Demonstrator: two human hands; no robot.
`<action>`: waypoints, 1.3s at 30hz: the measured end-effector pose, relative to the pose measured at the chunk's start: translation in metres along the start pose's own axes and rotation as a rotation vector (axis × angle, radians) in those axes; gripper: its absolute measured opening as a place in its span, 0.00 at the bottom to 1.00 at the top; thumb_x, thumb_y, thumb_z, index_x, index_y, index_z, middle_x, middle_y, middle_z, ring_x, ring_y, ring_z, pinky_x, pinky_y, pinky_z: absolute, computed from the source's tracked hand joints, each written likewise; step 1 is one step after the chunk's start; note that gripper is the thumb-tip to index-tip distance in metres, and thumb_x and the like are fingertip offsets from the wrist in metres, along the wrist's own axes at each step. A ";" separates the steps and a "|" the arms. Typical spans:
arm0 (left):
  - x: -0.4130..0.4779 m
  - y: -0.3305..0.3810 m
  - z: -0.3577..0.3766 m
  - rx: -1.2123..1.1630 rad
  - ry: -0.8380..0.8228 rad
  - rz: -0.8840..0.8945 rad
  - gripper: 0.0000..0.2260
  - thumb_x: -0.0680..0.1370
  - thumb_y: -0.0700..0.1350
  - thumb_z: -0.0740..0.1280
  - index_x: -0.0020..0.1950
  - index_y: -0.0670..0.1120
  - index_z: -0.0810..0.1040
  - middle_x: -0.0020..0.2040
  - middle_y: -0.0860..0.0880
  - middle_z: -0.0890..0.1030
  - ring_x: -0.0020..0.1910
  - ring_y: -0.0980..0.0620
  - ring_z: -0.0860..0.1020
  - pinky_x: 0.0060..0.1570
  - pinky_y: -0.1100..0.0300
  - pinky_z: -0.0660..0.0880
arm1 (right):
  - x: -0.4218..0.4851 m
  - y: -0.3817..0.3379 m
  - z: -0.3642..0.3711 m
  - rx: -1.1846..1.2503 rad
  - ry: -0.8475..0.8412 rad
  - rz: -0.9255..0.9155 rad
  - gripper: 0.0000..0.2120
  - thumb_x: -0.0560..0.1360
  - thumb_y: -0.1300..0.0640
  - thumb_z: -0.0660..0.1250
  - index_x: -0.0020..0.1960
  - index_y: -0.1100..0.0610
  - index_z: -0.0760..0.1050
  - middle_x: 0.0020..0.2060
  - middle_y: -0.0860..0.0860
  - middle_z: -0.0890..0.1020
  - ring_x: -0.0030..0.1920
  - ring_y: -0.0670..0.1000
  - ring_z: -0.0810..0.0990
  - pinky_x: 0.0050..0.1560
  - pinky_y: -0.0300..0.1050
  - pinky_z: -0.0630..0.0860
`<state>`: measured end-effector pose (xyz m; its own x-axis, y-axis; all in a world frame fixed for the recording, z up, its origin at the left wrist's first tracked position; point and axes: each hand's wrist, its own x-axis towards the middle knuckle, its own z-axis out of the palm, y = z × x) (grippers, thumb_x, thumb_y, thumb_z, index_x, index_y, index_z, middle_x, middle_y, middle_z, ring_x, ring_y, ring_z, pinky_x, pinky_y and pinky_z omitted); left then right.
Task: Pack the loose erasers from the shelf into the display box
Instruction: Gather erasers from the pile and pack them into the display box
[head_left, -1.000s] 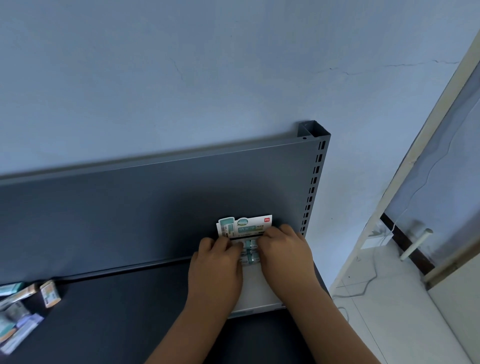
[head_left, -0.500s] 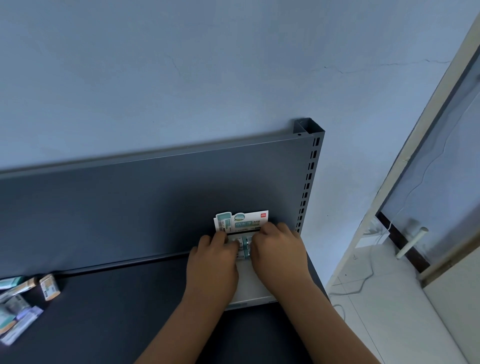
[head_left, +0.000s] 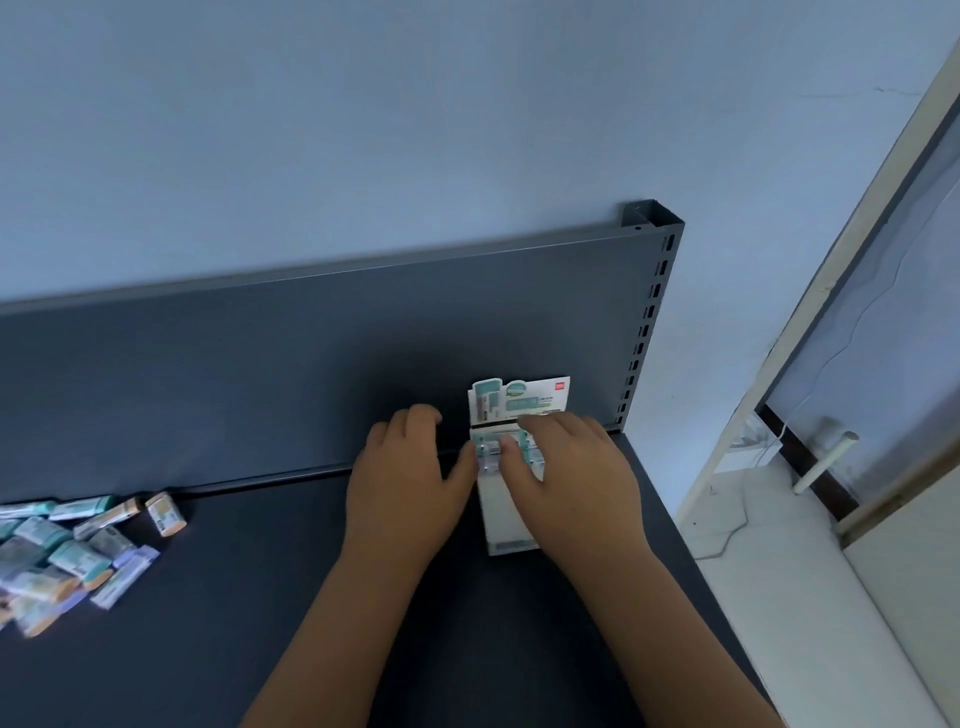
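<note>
A white display box (head_left: 506, 530) with a printed header card (head_left: 519, 397) stands at the back right of the dark shelf (head_left: 260, 623). A few wrapped teal erasers (head_left: 487, 453) lie at the box's far end. My right hand (head_left: 569, 480) rests over the box, fingertips pressing on those erasers. My left hand (head_left: 408, 480) lies just left of the box with fingers apart, its thumb touching the box's left side. A pile of loose erasers (head_left: 67, 556) in teal, orange and lilac wrappers sits at the shelf's far left.
The shelf's grey back panel (head_left: 311, 353) rises behind the box, with a slotted upright post (head_left: 649, 312) at its right end. Right of the shelf edge lies a pale tiled floor (head_left: 779, 597) with a cable and a white pipe (head_left: 826, 462).
My left hand has slid left off the box and now rests beside it. The view has swung left, bringing more of the loose eraser pile into sight.
</note>
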<state>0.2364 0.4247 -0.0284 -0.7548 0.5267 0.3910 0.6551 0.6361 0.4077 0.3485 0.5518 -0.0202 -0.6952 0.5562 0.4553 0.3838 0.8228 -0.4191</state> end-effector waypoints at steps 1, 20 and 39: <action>-0.003 -0.010 -0.009 0.032 -0.005 0.025 0.19 0.76 0.59 0.67 0.60 0.48 0.75 0.55 0.51 0.79 0.53 0.48 0.75 0.47 0.51 0.77 | -0.004 -0.013 -0.001 0.016 0.002 -0.008 0.21 0.78 0.41 0.58 0.57 0.53 0.81 0.51 0.49 0.84 0.52 0.52 0.79 0.47 0.46 0.78; -0.091 -0.112 -0.104 0.237 -0.142 -0.019 0.30 0.74 0.67 0.53 0.64 0.50 0.78 0.60 0.51 0.81 0.59 0.46 0.77 0.54 0.49 0.76 | -0.079 -0.139 0.028 0.090 -0.217 -0.134 0.24 0.79 0.41 0.61 0.68 0.53 0.75 0.61 0.48 0.79 0.61 0.52 0.76 0.58 0.50 0.76; -0.096 -0.187 -0.127 0.186 -0.226 -0.087 0.19 0.78 0.58 0.65 0.64 0.49 0.77 0.61 0.49 0.79 0.61 0.46 0.74 0.55 0.50 0.74 | -0.103 -0.213 0.074 0.005 -0.376 -0.197 0.20 0.81 0.44 0.57 0.67 0.52 0.72 0.60 0.48 0.78 0.57 0.52 0.76 0.54 0.50 0.76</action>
<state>0.1909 0.1839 -0.0372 -0.8099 0.5646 0.1589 0.5859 0.7657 0.2653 0.2936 0.3105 -0.0361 -0.9285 0.3068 0.2091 0.2196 0.9079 -0.3570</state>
